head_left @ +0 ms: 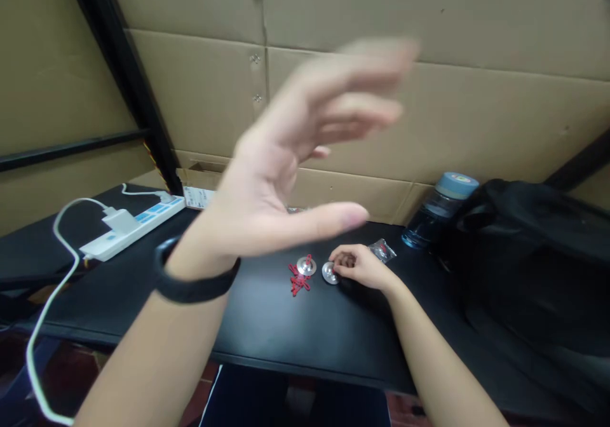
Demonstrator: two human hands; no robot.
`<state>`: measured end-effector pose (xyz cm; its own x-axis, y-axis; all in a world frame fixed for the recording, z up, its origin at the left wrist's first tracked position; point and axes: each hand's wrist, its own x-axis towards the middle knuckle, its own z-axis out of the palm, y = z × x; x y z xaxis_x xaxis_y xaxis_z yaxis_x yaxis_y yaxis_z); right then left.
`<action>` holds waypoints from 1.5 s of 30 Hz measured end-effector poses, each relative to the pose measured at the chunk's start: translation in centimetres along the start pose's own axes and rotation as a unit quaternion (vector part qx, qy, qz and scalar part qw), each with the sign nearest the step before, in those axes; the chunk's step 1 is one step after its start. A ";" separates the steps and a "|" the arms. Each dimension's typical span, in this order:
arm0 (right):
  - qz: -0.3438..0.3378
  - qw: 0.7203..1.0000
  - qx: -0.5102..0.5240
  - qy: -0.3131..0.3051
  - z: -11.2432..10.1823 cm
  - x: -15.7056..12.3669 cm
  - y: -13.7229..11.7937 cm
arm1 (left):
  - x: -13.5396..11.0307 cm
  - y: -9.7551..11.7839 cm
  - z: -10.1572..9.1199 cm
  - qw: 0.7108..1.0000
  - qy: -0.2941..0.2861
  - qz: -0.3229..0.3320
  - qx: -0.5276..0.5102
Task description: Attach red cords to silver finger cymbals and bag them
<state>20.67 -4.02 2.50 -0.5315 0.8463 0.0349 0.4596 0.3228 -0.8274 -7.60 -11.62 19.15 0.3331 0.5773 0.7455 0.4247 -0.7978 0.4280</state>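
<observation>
My left hand [295, 160] is raised in the air close to the camera, fingers spread and blurred by motion, holding nothing; a black band circles its wrist. My right hand [359, 265] rests on the black table [267, 325], fingers curled on a small silver disc [328, 273]. Just left of it lies a second silver disc [305, 265] on a red knotted cord [298, 281]. A small clear plastic bag [382, 250] lies just beyond my right hand.
A white power strip [133, 227] with a plug and white cable [47, 293] sits at the table's left. A blue-capped water bottle [441, 208] and a black bag [528, 249] stand at the right. Cardboard sheets [429, 96] line the back.
</observation>
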 end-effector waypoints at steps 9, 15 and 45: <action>-0.025 0.991 -0.001 0.131 0.4 1.0 1.7 | -5.1 -16.9 11.5 0.988 -0.104 -0.056 0.101; -0.027 0.978 -0.077 0.193 0.5 1.9 2.5 | -7.4 -19.4 12.0 0.954 -0.162 -0.125 0.218; -0.030 0.985 -0.136 0.103 0.2 1.9 2.6 | -6.6 -19.9 13.1 0.939 -0.228 -0.135 0.222</action>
<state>20.72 -1.64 0.35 -0.4213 0.8809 0.2159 0.6195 0.4533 -0.6409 -7.27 2.74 -0.99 0.4450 0.8432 0.3017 0.8203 -0.5189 0.2405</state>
